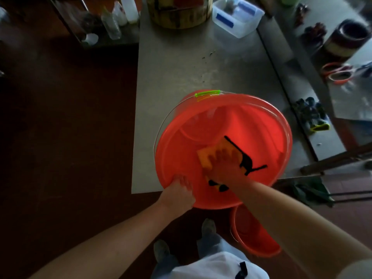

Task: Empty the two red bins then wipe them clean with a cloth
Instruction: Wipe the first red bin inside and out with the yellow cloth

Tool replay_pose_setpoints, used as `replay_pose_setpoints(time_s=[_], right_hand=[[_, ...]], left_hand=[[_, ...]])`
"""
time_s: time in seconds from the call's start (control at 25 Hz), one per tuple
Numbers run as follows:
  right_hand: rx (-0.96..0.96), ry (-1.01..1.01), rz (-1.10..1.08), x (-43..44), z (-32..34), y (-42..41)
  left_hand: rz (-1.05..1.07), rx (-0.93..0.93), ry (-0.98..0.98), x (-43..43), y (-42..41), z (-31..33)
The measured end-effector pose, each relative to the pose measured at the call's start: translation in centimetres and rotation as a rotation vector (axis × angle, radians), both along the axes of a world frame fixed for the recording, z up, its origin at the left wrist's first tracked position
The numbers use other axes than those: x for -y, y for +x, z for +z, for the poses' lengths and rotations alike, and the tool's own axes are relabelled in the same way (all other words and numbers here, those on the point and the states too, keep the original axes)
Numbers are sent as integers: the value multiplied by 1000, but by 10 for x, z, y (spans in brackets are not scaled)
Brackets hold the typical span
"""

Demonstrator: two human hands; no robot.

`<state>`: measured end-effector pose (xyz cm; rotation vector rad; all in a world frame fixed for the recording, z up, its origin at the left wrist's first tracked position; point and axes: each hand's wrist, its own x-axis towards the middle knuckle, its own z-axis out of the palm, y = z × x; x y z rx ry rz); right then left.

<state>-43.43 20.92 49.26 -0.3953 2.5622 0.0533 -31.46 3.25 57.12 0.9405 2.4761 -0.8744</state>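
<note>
Inside the red bin, the right hand lay flat, fingers spread, pressing the cloth to its wall. The left hand gripped the near rim, evidently steadying the bin tilted on the table edge.

The grey table carries a red bin (near edge), clear box, wooden tub.
</note>
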Motion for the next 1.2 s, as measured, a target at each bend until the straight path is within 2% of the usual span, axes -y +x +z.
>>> replay_pose_setpoints(time_s=[0.12,0.24,0.32,0.4,0.56,0.64,0.84,0.92,1.08,1.2], right_hand=[[109,-62,-3,16,-5,35],[-134,56,120,-19,14,23],[-224,163,139,-42,29,12],[-176,204,67,-44,39,12],[112,35,-141,7,32,60],[184,-2,-135,12,34,77],[-84,280,37,-41,60,54],[-65,328,7,-46,64,56],[170,124,-136,-2,49,84],[178,0,-141,11,38,99]], left_hand=[[-16,-5,74,1,-1,2],[7,36,105,3,-2,7],[1,7,174,0,-6,9],[23,41,200,-4,-9,16],[39,73,219,-3,-12,18],[19,79,216,1,-11,17],[3,63,242,5,-8,16],[-5,58,242,3,-10,21],[-56,65,211,5,-14,30],[-58,98,226,12,-14,30]])
